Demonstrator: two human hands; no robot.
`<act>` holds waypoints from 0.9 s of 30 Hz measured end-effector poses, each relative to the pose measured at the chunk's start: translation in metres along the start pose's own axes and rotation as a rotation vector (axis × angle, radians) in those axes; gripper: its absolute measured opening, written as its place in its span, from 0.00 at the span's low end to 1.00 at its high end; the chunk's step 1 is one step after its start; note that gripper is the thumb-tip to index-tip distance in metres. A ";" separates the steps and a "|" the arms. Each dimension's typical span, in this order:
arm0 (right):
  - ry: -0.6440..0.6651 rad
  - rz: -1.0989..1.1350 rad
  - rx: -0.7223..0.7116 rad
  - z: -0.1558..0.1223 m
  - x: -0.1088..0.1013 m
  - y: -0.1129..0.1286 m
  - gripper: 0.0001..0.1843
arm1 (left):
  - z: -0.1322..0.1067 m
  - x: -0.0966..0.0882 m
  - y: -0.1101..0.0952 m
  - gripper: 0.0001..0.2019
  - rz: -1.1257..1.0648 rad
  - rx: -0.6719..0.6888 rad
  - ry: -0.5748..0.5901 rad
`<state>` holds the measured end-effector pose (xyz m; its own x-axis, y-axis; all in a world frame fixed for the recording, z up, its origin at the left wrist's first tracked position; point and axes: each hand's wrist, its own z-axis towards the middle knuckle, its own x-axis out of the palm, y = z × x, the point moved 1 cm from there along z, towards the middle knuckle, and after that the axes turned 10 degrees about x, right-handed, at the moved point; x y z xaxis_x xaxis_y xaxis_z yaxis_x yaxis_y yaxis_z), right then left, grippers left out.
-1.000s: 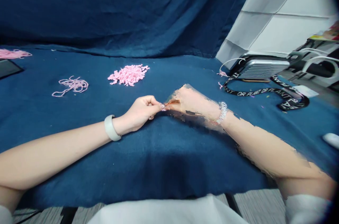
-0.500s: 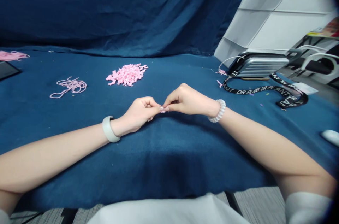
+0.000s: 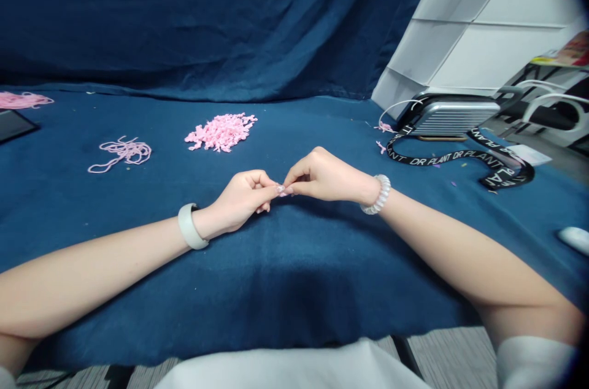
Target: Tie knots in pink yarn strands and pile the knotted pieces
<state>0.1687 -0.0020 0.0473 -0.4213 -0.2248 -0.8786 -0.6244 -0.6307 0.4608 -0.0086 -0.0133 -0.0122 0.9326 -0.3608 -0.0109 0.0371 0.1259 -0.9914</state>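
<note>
Pinching over the middle of the bench, the left hand (image 3: 239, 202) and right hand (image 3: 324, 175) meet fingertip to fingertip, with a tiny pink scrap (image 3: 283, 191) caught between them. Both hands are closed in tight pinches with their other fingers curled, and neither is spread. They sit just above a blue cloth (image 3: 322, 278) that covers the bench, though whether they touch it is hard to tell. The fingers hide most of the scrap: only a pale pink, slightly ragged bit shows, and its full shape cannot be made out. Being so small and light, it could slip if the pinch loosens or the fingertips roll against each other. A sharp pull between the hands might also tear it. Once dropped, it could be lost among the stray bits on the cloth. Ahead lie a heap of short pink pieces (image 3: 221, 132) and, to its left, a loose tangle of pink cord (image 3: 123, 153). Off to the right, a black printed strap (image 3: 442, 159) runs in front of a ribbed silver case (image 3: 453, 118).
</note>
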 end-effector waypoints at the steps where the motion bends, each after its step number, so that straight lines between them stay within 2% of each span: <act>1: -0.001 -0.009 -0.003 0.000 0.000 0.000 0.08 | 0.000 0.000 0.000 0.10 -0.002 -0.001 0.000; 7: -0.005 -0.114 -0.081 -0.002 0.005 0.002 0.08 | 0.000 0.001 -0.006 0.10 -0.066 -0.054 0.011; 12: -0.020 -0.205 -0.145 -0.001 0.014 -0.002 0.12 | 0.002 -0.001 -0.017 0.06 -0.229 -0.172 -0.065; 18: -0.065 -0.122 -0.222 0.000 0.019 -0.008 0.15 | 0.001 -0.004 -0.029 0.05 -0.350 -0.249 -0.129; 27: -0.196 -0.023 -0.245 0.001 0.018 -0.015 0.10 | -0.002 0.003 -0.043 0.04 -0.416 -0.365 -0.196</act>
<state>0.1702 0.0042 0.0244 -0.5428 -0.0756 -0.8365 -0.4683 -0.7995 0.3761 -0.0084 -0.0218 0.0296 0.9165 -0.1300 0.3784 0.3202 -0.3286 -0.8885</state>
